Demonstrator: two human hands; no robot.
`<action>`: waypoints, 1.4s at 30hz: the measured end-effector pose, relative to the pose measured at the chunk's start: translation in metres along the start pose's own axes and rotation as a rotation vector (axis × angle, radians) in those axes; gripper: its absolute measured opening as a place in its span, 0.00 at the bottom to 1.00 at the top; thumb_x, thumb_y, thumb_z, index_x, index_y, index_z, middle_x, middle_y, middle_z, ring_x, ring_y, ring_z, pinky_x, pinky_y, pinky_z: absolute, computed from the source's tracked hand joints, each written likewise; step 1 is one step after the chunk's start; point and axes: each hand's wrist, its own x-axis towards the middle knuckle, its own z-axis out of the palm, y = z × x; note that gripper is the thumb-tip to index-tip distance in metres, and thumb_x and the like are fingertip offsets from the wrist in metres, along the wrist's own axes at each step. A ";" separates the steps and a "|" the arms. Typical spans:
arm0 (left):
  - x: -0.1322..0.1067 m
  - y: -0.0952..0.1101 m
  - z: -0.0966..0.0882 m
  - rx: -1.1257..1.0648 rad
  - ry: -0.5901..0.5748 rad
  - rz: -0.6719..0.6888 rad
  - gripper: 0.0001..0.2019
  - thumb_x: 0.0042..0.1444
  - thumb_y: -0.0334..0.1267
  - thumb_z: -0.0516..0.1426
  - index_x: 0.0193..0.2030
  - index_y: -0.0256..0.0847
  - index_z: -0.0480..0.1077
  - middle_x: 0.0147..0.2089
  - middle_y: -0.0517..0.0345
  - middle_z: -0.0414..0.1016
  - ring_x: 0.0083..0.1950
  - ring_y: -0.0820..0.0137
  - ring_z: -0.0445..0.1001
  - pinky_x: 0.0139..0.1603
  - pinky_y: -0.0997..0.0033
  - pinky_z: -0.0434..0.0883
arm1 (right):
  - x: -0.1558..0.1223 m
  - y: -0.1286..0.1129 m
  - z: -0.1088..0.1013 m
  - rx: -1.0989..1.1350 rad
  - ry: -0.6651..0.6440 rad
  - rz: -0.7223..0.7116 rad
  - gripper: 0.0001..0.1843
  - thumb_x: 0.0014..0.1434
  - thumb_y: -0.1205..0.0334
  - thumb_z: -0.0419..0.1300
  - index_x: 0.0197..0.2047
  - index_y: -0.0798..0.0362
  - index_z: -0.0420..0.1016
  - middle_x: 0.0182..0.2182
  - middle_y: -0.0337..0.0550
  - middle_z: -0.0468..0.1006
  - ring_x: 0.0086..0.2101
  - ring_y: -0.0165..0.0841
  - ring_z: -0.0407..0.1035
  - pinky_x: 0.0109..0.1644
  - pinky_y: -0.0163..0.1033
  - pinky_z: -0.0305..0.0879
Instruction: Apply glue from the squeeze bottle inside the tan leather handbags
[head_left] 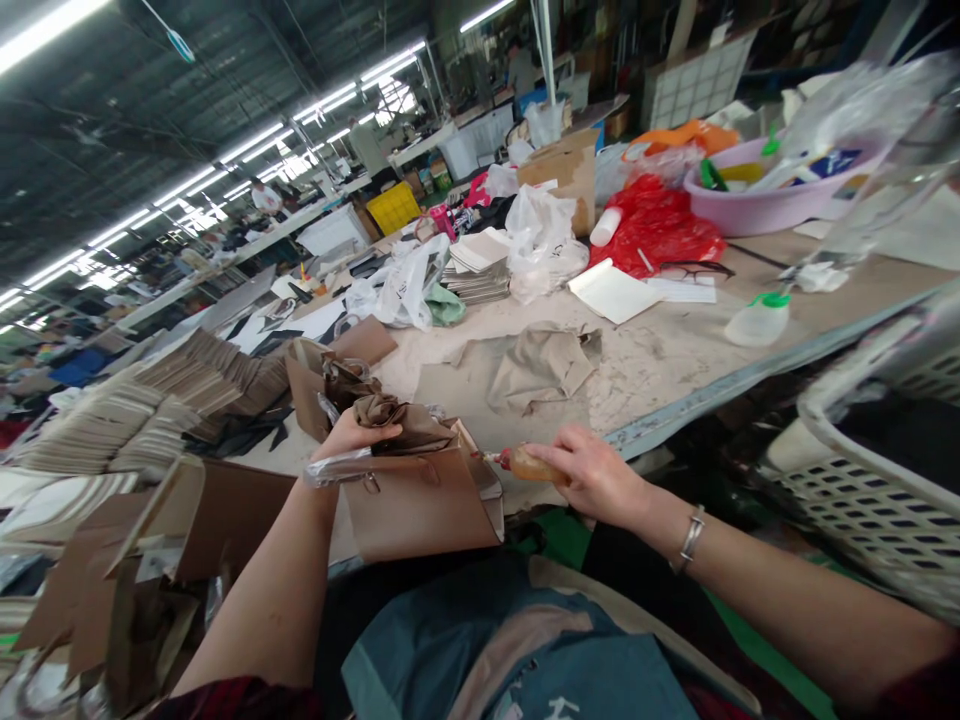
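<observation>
A brown handbag rests at the table's near edge, in front of my body, with its open side edge facing right. My left hand is closed on the bunched dark brown lining at the bag's top. In my right hand is a small squeeze bottle of amber liquid with a red cap. Its thin nozzle points left at the bag's side edge; whether the tip touches is too small to tell. Clear plastic film wraps the bag's handle by my left wrist.
More brown bag pieces and stacked panels lie on the left. A crumpled tan sheet lies behind the bag. To the right are a green-capped bottle, eyeglasses, a purple basin and a white basket.
</observation>
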 end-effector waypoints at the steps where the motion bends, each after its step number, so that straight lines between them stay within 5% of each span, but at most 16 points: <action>1: 0.001 0.000 0.000 0.000 0.001 -0.005 0.24 0.33 0.45 0.74 0.36 0.37 0.76 0.39 0.50 0.80 0.43 0.57 0.77 0.52 0.55 0.73 | -0.003 0.000 0.002 -0.003 -0.024 0.012 0.30 0.52 0.78 0.59 0.58 0.52 0.74 0.35 0.44 0.68 0.35 0.35 0.63 0.38 0.37 0.63; 19: 0.006 -0.005 -0.002 0.048 -0.004 0.040 0.25 0.31 0.49 0.74 0.34 0.36 0.76 0.37 0.51 0.79 0.40 0.58 0.76 0.49 0.55 0.73 | -0.019 0.004 0.007 -0.052 -0.120 -0.004 0.32 0.49 0.79 0.60 0.57 0.51 0.75 0.33 0.43 0.68 0.34 0.35 0.62 0.36 0.36 0.59; 27: 0.003 0.003 0.002 0.044 0.056 -0.016 0.29 0.24 0.51 0.76 0.33 0.37 0.77 0.37 0.50 0.80 0.42 0.56 0.77 0.51 0.56 0.73 | 0.001 0.011 -0.007 -0.024 0.052 -0.080 0.29 0.54 0.78 0.55 0.59 0.56 0.74 0.33 0.46 0.68 0.35 0.37 0.61 0.37 0.38 0.59; 36: 0.001 0.006 0.004 0.018 0.035 -0.044 0.30 0.24 0.50 0.76 0.36 0.35 0.77 0.39 0.48 0.81 0.43 0.55 0.78 0.54 0.51 0.72 | -0.020 0.008 0.002 -0.050 -0.075 -0.057 0.28 0.53 0.77 0.59 0.57 0.52 0.75 0.33 0.44 0.67 0.34 0.36 0.61 0.36 0.37 0.58; 42: 0.000 0.012 0.006 0.060 0.053 -0.038 0.27 0.23 0.50 0.75 0.31 0.38 0.77 0.36 0.51 0.80 0.40 0.57 0.76 0.49 0.55 0.73 | 0.001 0.009 -0.001 -0.012 0.046 -0.069 0.31 0.55 0.78 0.57 0.61 0.50 0.71 0.35 0.45 0.68 0.36 0.36 0.61 0.38 0.38 0.60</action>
